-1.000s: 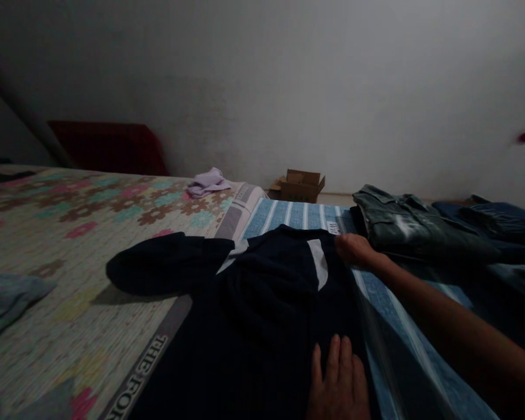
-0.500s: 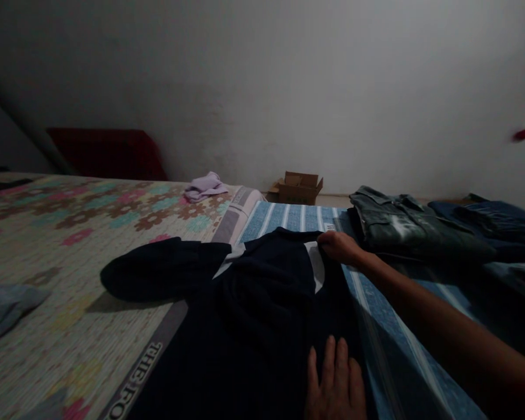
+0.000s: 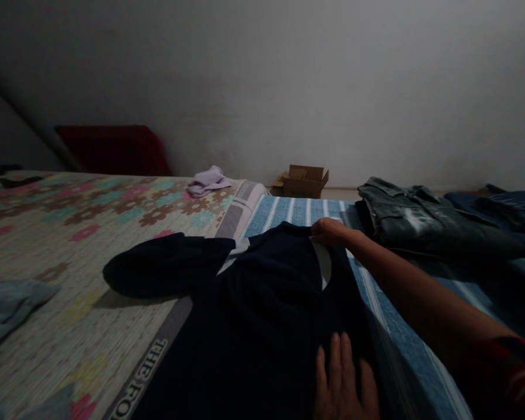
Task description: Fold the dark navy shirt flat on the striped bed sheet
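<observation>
A dark navy top [image 3: 262,326] with pale shoulder panels lies spread in front of me, its left-hand sleeve [image 3: 166,265] stretched out over the flowered mat. My right hand [image 3: 330,231] is closed on the top's upper edge, near the collar and right shoulder. Flat on the lower right part of the cloth rests my left hand [image 3: 346,382], fingers extended and apart. The lower end of the top is cut off by the frame, and its dark folds are hard to make out.
Folded dark jeans-like clothes [image 3: 424,219] are stacked on the right. Behind the blue striped sheet [image 3: 284,211] stands an open cardboard box [image 3: 305,184] by the wall. A lilac cloth [image 3: 209,179] and a grey garment [image 3: 13,303] lie on the flowered mat [image 3: 126,216].
My right hand has shifted slightly left along the top's upper edge, still gripping it. The view has turned a little. My left hand stays flat on the cloth.
</observation>
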A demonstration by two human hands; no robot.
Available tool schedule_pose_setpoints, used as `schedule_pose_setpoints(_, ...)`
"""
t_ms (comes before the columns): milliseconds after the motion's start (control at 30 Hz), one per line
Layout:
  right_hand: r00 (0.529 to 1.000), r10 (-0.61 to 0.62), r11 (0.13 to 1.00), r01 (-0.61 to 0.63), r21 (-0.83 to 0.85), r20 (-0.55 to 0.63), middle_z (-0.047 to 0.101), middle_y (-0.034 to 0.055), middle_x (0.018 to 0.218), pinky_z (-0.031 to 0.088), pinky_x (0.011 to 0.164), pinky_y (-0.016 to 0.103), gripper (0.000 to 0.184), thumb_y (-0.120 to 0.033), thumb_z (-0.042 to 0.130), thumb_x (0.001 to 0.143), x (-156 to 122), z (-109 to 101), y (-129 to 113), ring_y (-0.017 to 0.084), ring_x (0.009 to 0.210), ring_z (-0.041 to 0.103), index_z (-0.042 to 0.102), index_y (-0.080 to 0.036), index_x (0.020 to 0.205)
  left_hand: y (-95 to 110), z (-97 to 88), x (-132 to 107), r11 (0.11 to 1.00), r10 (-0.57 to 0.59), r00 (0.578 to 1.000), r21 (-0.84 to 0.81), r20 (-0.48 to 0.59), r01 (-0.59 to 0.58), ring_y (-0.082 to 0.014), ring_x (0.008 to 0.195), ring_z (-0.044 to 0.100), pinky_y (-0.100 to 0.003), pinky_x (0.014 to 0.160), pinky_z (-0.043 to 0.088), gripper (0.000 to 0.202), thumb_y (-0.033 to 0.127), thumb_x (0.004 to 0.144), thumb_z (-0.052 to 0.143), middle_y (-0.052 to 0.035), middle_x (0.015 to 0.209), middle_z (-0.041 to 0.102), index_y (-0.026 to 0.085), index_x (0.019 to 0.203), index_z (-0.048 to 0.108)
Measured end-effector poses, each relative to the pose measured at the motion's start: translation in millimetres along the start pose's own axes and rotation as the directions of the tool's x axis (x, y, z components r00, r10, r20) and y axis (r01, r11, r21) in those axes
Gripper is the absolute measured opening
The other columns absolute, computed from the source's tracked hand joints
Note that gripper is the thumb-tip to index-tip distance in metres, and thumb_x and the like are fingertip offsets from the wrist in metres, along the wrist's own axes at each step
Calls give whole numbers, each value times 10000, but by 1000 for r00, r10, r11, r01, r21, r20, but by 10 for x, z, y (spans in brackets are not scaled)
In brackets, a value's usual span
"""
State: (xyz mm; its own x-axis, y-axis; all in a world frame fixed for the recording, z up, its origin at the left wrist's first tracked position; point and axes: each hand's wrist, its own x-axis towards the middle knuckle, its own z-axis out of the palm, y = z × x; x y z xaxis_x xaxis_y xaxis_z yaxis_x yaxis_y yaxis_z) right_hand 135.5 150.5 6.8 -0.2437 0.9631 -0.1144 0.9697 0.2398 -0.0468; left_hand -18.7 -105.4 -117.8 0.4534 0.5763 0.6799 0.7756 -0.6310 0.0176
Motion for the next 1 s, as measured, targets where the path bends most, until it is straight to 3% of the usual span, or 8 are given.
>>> schedule_pose_setpoints(333,994,48,998,-45,33,-95,672,40,825,347,598,235,216,-340,504,833,-2,243,182,155,721,586,676,-221,886,4,-21,-30,1000,19,996,11,90,-20,-288,1179,509,-449,871,493,263,189,843,488,-131,1249,567,223,1097,548)
schedule_pose_setpoints(500,969,84,996,-92,-20,-234,638,131,952,355,733,312,275,-315,429,887,-187,233,18,238,887,557,638,-159,973,100,26,-30,989,-148,989,10,22,148,-327,1205,476,-493,887,476,242,169,822,511,-157,1226,575,225,1052,561)
schedule_pose_setpoints(633,925,-2,999,-18,-50,-379,595,139,974,313,843,347,297,-257,342,924,-460,373,-194,243,959,492,614,-144,960,86,-30,-34,992,-121,978,-8,169,124,-317,1237,443,-486,923,461,296,171,838,505,-138,1279,545,254,1114,569)
schedule_pose_setpoints(733,921,-78,995,94,21,-381,583,88,935,336,831,318,245,-287,393,914,-573,548,-249,201,903,499,608,-172,918,31,-95,-25,997,-67,969,-27,236,76,-327,1228,450,-477,908,476,322,209,854,501,-144,1309,519,258,1165,568)
schedule_pose_setpoints(867,936,-45,978,114,177,-350,544,70,1071,371,838,284,209,-289,430,905,-580,652,-231,169,969,500,577,-181,1006,-19,-203,53,995,-51,938,-61,342,77,-363,1214,454,-504,891,479,337,261,858,499,-177,1323,496,229,1183,582)
schedule_pose_setpoints(1000,917,-20,972,112,207,-398,536,88,1095,375,881,300,221,-302,437,900,-687,629,-341,183,1009,500,567,-168,1019,-44,-330,161,994,-6,911,-95,411,50,-376,1223,435,-508,912,461,357,276,860,490,-206,1313,495,190,1195,578)
